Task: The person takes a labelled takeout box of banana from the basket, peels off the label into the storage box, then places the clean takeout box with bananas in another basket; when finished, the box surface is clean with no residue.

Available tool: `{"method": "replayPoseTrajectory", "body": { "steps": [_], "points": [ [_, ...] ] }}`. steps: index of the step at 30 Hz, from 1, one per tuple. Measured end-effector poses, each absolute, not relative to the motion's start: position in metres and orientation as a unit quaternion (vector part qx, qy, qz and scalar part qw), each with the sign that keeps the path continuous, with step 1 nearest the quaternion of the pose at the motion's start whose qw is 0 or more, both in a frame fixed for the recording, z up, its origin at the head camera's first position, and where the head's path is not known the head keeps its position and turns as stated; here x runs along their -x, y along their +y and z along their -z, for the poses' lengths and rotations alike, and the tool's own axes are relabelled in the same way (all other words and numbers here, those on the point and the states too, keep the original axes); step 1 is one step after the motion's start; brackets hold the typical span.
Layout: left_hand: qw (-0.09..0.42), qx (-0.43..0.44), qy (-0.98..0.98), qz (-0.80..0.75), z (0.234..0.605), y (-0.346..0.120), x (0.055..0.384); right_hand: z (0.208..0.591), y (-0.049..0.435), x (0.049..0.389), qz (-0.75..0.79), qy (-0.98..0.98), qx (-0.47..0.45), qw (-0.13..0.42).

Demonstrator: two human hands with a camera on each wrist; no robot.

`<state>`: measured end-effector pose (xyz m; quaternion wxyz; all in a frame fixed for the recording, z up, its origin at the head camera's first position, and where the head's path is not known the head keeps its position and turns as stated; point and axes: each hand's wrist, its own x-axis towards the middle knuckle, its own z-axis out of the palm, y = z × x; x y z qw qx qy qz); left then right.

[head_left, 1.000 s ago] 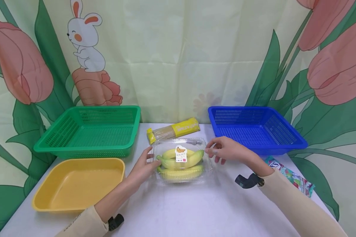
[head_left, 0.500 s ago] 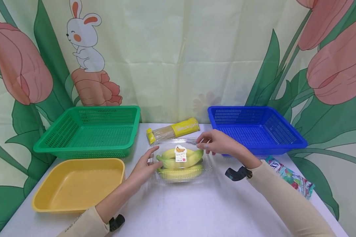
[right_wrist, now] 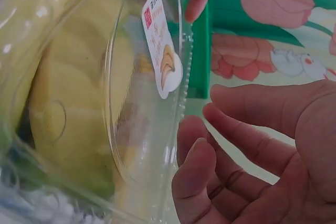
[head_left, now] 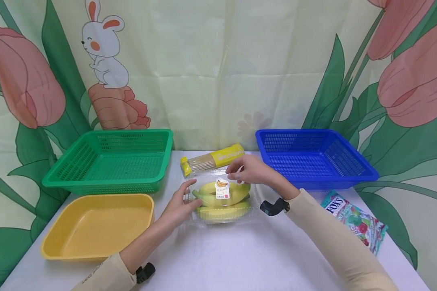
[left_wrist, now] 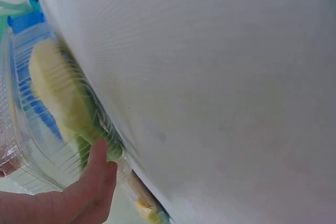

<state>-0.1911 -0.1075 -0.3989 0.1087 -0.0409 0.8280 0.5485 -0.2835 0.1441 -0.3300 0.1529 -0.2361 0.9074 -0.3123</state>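
Bananas (head_left: 207,201) lie in a clear plastic clamshell box (head_left: 254,206) at mid-table, with a white banana sticker (head_left: 222,188) on the lid. My left hand (head_left: 177,205) is at the box's left side, thumb and fingers spread; in the left wrist view a straight fingertip (left_wrist: 98,149) rests against the ribbed wall. Over the box's far right part, my right hand (head_left: 250,169) hovers with loosely bent fingers. The right wrist view has these fingers (right_wrist: 194,174) close to the lid's edge (right_wrist: 184,72), with nothing pinched between them.
Behind the box lies a yellow-labelled pack of noodles (head_left: 215,159). A green basket (head_left: 131,161) and a yellow tub (head_left: 94,226) stand on the left, a blue basket (head_left: 313,161) at the back right. A Fox's candy bag (head_left: 357,220) lies near the table's right edge.
My right hand has moved left from the box's right side to over its far right part, uncovering more of the candy bag. The left hand and box stay nearly in place.
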Motion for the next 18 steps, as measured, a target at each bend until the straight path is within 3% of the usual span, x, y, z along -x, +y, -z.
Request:
{"method": "replayPoseTrajectory", "body": {
  "steps": [18],
  "points": [
    [0.104,0.037,0.838,-0.534,0.402,-0.108,0.19,0.339,0.117,0.289,0.283,0.909,0.278,0.128]
  ]
}}
